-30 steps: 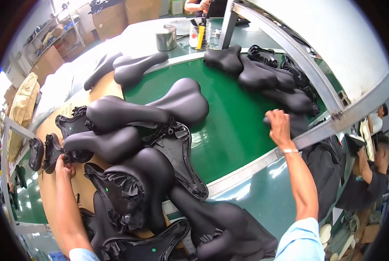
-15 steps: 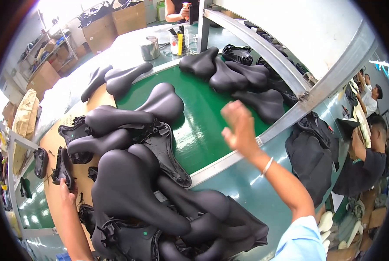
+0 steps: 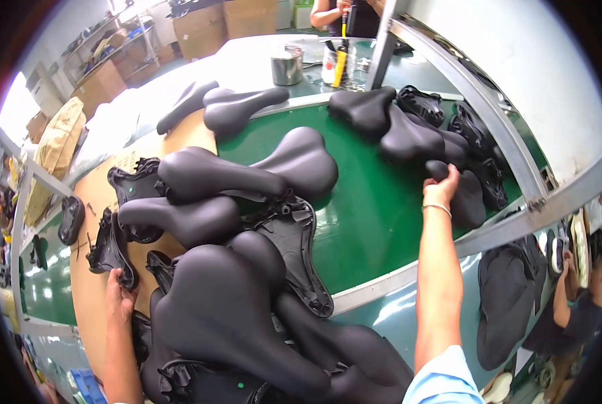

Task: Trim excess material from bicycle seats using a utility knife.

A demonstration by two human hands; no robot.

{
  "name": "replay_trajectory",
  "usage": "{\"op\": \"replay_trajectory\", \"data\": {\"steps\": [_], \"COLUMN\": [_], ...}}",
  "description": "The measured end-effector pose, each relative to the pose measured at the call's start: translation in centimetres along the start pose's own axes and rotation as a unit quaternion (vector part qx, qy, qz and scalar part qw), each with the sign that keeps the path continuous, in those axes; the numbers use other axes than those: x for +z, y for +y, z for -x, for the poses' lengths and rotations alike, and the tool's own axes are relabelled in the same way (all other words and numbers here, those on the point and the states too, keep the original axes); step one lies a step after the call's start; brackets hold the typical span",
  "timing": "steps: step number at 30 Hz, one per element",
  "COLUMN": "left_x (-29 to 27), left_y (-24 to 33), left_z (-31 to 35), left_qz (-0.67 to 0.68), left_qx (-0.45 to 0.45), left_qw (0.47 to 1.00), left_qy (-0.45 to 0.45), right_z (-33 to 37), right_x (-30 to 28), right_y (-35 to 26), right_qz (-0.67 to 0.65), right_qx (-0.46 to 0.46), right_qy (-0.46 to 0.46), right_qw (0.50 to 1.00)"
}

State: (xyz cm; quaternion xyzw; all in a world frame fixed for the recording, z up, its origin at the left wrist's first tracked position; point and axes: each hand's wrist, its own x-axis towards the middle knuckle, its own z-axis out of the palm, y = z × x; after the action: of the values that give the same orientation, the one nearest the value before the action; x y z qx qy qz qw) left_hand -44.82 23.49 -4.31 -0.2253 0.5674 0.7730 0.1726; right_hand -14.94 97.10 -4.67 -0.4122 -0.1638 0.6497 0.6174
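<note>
My right hand (image 3: pixel 442 188) reaches out over the green surface, its fingers closed round the nose of a black bicycle saddle (image 3: pixel 469 200) at the right. At the left, my left hand (image 3: pixel 121 296) grips the lower end of an upturned black saddle (image 3: pixel 110 246) whose hollow underside shows. That saddle rests over a sheet of brown cardboard (image 3: pixel 89 303). Between my arms lies a heap of black saddles, a large smooth one (image 3: pixel 210 293) on top. Beside it, another saddle (image 3: pixel 294 246) shows its ribbed underside.
Several more saddles (image 3: pixel 412 135) lie at the far right beneath a metal frame (image 3: pixel 503 141). A metal can (image 3: pixel 287 65) and a clear container of tools (image 3: pixel 339 64) stand at the back. One person (image 3: pixel 351 17) is beyond the table; another (image 3: pixel 583 303) works at the right.
My right hand has moved forward and right from above the green surface and taken hold of a saddle's nose. My left hand keeps its saddle. The view has shifted right.
</note>
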Motion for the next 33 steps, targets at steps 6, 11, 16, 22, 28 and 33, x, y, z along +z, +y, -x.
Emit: {"op": "replay_trajectory", "data": {"steps": [6, 11, 16, 22, 28, 33], "left_x": [1.1, -0.8, 1.4, -0.6, -3.5, -12.6], "left_y": [0.1, 0.9, 1.9, 4.0, 1.7, 1.9], "left_z": [1.5, 3.6, 10.2, 23.8, 32.5, 37.5], "left_qz": [0.014, 0.048, 0.052, 0.016, -0.203, -0.253], "left_qx": [0.046, 0.080, 0.076, 0.053, 0.054, 0.103], "left_qw": [0.998, 0.994, 0.996, 0.998, 0.975, 0.960], "left_qy": [0.041, 0.062, -0.007, 0.028, -0.075, -0.062], "right_z": [7.3, 12.7, 9.5, 26.7, 43.9, 46.1], "right_x": [1.3, 8.3, 8.2, 6.3, 5.9, 0.7], "right_y": [1.6, 4.7, 4.8, -4.5, -8.5, -10.8], "right_qz": [0.060, 0.171, 0.199, 0.107, 0.135, 0.343], "right_qx": [0.164, 0.085, 0.101, 0.313, 0.395, 0.322], "right_qy": [-0.035, -0.207, -0.179, -0.305, -0.564, -0.670], "right_qw": [0.984, 0.959, 0.958, 0.893, 0.712, 0.574]}}
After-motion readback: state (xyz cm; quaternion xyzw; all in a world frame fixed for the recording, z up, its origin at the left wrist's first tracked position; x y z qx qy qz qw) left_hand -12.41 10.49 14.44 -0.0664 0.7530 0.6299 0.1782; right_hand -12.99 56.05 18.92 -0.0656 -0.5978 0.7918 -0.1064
